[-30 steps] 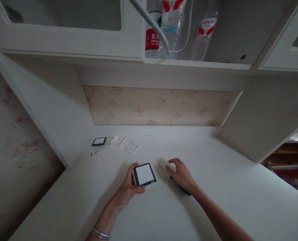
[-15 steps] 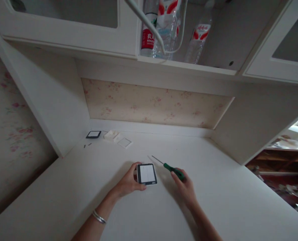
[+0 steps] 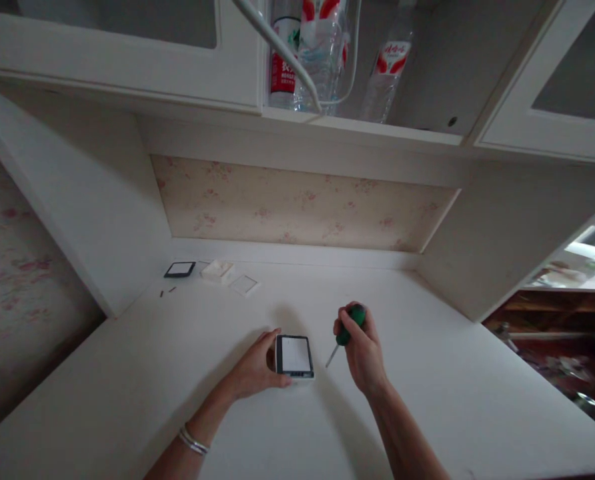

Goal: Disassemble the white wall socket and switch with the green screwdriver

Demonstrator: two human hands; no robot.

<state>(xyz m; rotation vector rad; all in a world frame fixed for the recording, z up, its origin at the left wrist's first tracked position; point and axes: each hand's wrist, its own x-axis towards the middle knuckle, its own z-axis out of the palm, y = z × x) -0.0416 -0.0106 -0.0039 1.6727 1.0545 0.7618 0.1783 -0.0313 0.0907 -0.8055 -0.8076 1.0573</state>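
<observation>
Between the thumb and fingers of my left hand [image 3: 257, 365] is a small square device [image 3: 296, 355] with a white face, a black border and a white casing. It rests on or just above the white tabletop, face up. To its right, my right hand [image 3: 362, 350] is closed around the green handle of a screwdriver [image 3: 350, 325]. The metal shaft points down and left, its tip apart from the device. A silver bangle circles my left wrist.
At the back left lie a black-framed panel [image 3: 180, 269], a white open box [image 3: 217, 270], a thin clear frame [image 3: 245, 285] and two tiny dark pieces [image 3: 167, 291]. Plastic bottles [image 3: 387, 73] and a white cable [image 3: 282, 50] are in the open cabinet overhead.
The screwdriver has swung from pointing up and left to pointing down and left, as my right hand rose and turned. The device sits slightly lower in view, still in my left hand.
</observation>
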